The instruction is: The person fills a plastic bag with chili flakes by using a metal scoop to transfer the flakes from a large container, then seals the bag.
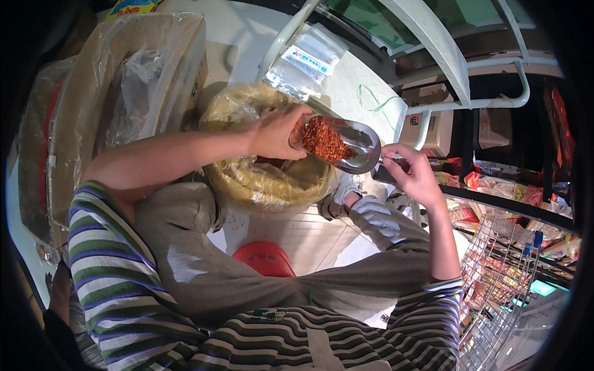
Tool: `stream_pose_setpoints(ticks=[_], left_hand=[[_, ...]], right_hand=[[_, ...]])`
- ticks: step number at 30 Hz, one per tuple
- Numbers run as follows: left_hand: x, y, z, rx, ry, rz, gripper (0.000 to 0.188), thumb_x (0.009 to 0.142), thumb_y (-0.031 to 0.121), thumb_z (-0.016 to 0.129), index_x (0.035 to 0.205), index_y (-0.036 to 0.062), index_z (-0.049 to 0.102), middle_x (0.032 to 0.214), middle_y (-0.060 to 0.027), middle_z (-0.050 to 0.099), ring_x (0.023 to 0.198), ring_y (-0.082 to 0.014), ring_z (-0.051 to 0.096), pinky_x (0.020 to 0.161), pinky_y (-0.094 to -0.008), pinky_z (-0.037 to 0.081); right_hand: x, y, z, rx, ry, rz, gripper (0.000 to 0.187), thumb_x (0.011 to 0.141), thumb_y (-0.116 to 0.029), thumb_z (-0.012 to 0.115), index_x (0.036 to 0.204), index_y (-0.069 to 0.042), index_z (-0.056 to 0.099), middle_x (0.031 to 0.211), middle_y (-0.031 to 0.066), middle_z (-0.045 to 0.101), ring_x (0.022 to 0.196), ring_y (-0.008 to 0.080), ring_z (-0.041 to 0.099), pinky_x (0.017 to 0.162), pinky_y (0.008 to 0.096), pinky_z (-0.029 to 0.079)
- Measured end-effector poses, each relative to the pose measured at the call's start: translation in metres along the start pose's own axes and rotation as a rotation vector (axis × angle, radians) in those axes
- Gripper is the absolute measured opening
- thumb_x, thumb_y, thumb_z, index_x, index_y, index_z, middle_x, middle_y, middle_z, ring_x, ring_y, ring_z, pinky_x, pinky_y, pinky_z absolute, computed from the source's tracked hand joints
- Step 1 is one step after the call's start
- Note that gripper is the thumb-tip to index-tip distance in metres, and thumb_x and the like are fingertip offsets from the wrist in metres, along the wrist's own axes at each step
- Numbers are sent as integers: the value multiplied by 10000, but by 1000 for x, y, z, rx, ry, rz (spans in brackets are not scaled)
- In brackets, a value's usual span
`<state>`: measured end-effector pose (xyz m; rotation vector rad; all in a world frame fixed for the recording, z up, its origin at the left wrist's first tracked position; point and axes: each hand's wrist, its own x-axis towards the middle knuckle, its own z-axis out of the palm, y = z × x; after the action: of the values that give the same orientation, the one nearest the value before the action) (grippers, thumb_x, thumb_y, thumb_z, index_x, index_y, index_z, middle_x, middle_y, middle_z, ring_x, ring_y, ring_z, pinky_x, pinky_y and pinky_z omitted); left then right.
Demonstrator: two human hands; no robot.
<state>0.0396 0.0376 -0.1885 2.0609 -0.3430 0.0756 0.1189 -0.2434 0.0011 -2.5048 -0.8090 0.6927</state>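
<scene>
My right hand (408, 170) is closed round the dark handle of a metal scoop (366, 148). Red chili flakes (326, 141) lie heaped in the scoop, which points left over a large round tub (266, 185) lined with yellowish plastic. At the scoop's mouth, my left hand (279, 133) curls round a see-through container (298, 131). Whether it is a jar or a bag I cannot tell, as my fingers cover much of it. Below both hands, the tub's inside shows only in part.
A plastic-lined cardboard box (195, 62) stands at the left. Clear plastic bags (306, 62) lie on the white table beyond the tub. A red stool (265, 258) is between my legs. At the right are a wire basket (495, 272), packaged goods and a white metal frame (526, 86).
</scene>
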Motion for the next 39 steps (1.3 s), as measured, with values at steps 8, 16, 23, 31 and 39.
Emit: stream_pose_setpoints(ticks=[8,16,23,31,39], left_hand=[[-4,1,11,45,-11,-17,829,672,314,853,1310,35,402,1233,-218,528,1119,-364,562,944,-461,455],[0,12,12,90,-83,-273,969,684,400,838,1404,-14,338,1321,-283,474,1251,-393,501,1062,-442,437],[3,8,11,-105,8,-180,906,685,290,908,1350,13,358,1217,-203,566,1140,-319,593,1004,-419,472],[0,7,8,-62,21,-265,862,716,228,914,1325,20,341,1214,-151,587,1135,-217,593,997,-364,476],[4,5,14,-60,64,-251,848,722,220,910,1321,9,349,1204,-156,586,1111,-224,592,992,-366,472]], right_hand=[[8,-6,-30,551,-71,73,248,921,76,538,1142,1,623,1048,91,696,762,123,687,641,233,565],[31,-26,-14,777,56,-88,166,957,-34,632,1106,39,638,1007,116,704,823,150,699,737,280,578],[39,-29,-6,953,166,-304,232,1008,-181,598,1106,21,655,1019,77,694,782,108,657,742,267,553],[44,-33,7,987,165,-295,219,990,-188,624,1069,13,655,914,55,688,736,111,665,690,252,552],[40,-42,15,857,258,-383,223,977,-206,639,1012,13,656,754,28,673,653,81,650,609,243,526]])
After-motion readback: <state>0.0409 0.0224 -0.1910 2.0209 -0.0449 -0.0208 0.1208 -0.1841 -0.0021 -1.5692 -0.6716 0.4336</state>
